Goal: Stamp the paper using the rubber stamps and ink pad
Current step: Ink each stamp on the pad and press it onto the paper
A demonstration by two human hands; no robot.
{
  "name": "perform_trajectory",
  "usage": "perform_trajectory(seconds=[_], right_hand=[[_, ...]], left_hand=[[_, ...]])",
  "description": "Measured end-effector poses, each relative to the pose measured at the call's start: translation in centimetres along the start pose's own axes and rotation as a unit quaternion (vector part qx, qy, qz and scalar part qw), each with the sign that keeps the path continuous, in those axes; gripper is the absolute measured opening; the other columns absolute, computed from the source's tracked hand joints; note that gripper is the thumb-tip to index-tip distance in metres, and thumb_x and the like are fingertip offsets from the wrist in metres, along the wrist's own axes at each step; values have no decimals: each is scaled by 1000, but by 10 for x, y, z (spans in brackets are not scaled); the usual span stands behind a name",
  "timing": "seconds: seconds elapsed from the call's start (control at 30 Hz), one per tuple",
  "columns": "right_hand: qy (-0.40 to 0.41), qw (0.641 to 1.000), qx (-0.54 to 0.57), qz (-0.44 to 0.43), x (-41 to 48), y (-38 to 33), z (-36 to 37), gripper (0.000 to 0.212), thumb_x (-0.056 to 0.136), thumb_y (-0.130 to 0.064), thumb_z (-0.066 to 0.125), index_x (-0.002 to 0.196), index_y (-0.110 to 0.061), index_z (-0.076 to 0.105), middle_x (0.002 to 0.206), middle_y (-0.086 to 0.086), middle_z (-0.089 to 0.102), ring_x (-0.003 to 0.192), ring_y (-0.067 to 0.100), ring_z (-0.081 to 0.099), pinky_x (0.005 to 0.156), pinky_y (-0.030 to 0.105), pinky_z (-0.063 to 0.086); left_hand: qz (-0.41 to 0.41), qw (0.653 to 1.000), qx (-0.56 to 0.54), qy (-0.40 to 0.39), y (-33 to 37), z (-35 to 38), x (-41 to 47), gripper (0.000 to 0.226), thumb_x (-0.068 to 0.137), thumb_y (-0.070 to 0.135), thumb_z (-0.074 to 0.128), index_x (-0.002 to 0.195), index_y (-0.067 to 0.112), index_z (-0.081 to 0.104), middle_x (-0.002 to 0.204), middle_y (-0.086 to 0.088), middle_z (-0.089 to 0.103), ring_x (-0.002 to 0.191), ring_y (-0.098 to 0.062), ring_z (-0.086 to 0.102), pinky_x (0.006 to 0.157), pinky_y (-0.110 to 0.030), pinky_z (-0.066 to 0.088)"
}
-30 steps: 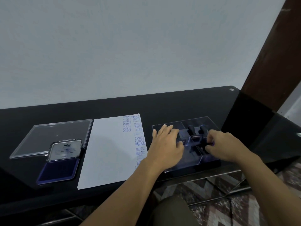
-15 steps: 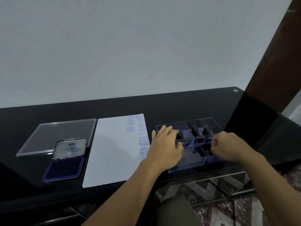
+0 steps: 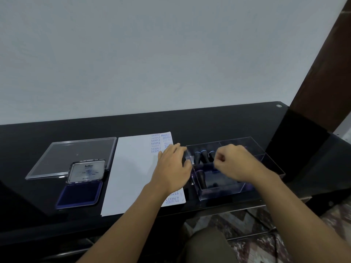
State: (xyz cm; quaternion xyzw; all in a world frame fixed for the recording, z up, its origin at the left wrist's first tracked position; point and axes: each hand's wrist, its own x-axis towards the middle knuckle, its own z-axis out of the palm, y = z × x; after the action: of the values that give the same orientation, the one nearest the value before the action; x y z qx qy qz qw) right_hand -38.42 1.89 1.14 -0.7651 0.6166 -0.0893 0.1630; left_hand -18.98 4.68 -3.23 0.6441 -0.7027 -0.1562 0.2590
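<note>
White paper sheet (image 3: 133,168), stamped blue along its right edge, is laid mid-desk near the front edge. Left hand (image 3: 173,168) is spread flat on it; right hand (image 3: 235,164) is curled shut over the clear stamp box (image 3: 266,160), grip contents can't be told.

The left hand (image 3: 173,168) lies flat, fingers spread, against the left wall of the clear box (image 3: 220,190). The right hand (image 3: 234,163) hovers over the box, fingers curled loosely, thumb and forefinger pinched.
</note>
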Motion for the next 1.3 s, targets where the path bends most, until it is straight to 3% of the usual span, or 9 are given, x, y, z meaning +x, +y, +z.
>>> perform_trajectory(seconds=[0.17, 0.33, 0.63, 0.77, 0.93, 1.0, 1.13, 1.3], right_hand=[[-28, 1000, 3, 12, 6, -18, 25, 27, 88, -35, 65, 73, -14, 69, 73, 1, 66, 77, 20, 64, 69, 33, 54], [-37, 997, -8, 60, 7, -27, 41, 42, 82, -43, 71, 59, -17, 49, 63, 0, 51, 73, 25, 60, 63, 30, 44], [-26, 995, 16, 95, 5, -33, 46, 36, 83, -37, 72, 63, -14, 52, 68, 0, 56, 63, 17, 54, 59, 28, 43], [-33, 993, 31, 108, 4, -30, 43, 33, 78, -35, 71, 63, -12, 52, 73, 3, 57, 68, 22, 57, 51, 26, 36], [7, 992, 74, 98, 0, -31, 19, 42, 74, -44, 65, 55, -13, 43, 54, 1, 50, 57, 20, 51, 50, 27, 35], [36, 993, 77, 78, -2, -37, 9, 40, 77, -45, 63, 60, -12, 47, 56, 1, 54, 60, 20, 55, 54, 29, 41], [54, 994, 92, 33, -4, -58, -2, 28, 84, -42, 60, 80, -16, 52, 79, 3, 62, 75, 19, 56, 59, 32, 41], [34, 990, 139, -10, 2, -88, 4, 23, 89, -32, 54, 86, -11, 62, 81, 1, 68, 72, 11, 58, 58, 29, 43]], left_hand=[[-7, 1000, 7, -2, -9, 2, -7, 44, 100, 31, 44, 142, 19, 45, 149, 4, 40, 140, -15, 30, 120, -41, 19], [-6, 1000, 14, -2, -13, 3, -14, 43, 100, 29, 43, 142, 19, 45, 150, 3, 39, 139, -15, 28, 118, -40, 21], [-21, 999, 25, -7, -20, 4, -17, 44, 99, 33, 45, 142, 22, 44, 151, 6, 38, 139, -15, 30, 120, -40, 19], [-17, 999, 30, -15, -24, 2, -20, 45, 100, 33, 43, 143, 21, 43, 152, 5, 37, 141, -14, 27, 121, -42, 16], [-13, 999, 32, -16, -28, -3, -24, 45, 100, 33, 42, 144, 22, 42, 153, 6, 36, 142, -14, 26, 121, -41, 15], [-15, 999, 31, -18, -30, -6, -25, 45, 101, 33, 42, 144, 22, 41, 154, 6, 34, 145, -14, 22, 122, -42, 12], [-25, 999, 36, -18, -35, -15, -27, 46, 101, 34, 42, 146, 24, 39, 157, 7, 30, 146, -15, 19, 121, -41, 7], [-36, 999, 31, -4, -56, -36, -36, 48, 102, 34, 42, 148, 23, 35, 160, 4, 25, 149, -16, 12, 121, -41, 4]])
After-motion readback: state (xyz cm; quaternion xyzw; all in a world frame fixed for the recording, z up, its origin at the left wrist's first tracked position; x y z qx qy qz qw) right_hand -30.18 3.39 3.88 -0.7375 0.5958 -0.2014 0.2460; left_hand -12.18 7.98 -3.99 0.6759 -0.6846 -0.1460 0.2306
